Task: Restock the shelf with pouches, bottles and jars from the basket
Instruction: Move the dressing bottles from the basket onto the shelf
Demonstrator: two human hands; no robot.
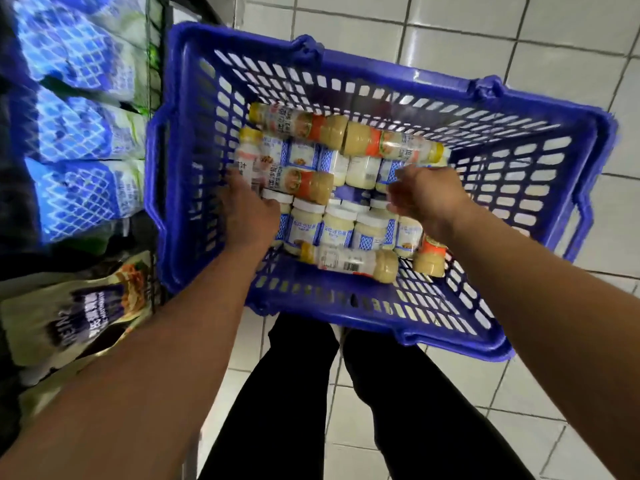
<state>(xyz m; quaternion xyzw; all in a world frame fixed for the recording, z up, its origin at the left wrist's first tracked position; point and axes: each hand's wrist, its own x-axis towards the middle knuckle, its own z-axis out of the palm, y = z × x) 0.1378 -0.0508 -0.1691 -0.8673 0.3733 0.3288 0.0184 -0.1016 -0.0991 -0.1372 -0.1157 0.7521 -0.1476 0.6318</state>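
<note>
A blue plastic basket [346, 306] stands on the tiled floor. Inside it, white-lidded jars [337, 226] with blue-and-white labels stand packed together. Yellow-capped bottles [349, 259] with orange labels lie across them. My left hand [247, 213] reaches into the basket's left side, its fingers curled over a pale bottle [249, 150] that leans against the wall. My right hand [427, 197] hovers over the right-hand jars, with fingers and thumb curled round one jar [382, 174]. On the left, the shelf holds blue-and-white pouches [76, 102].
Lower on the shelf at the left lie gold-and-dark pouches [79, 317]. A wire shelf edge [152, 64] runs right beside the basket's left wall. My legs in black trousers [298, 393] stand just behind the basket. White floor tiles [519, 36] stretch to the right.
</note>
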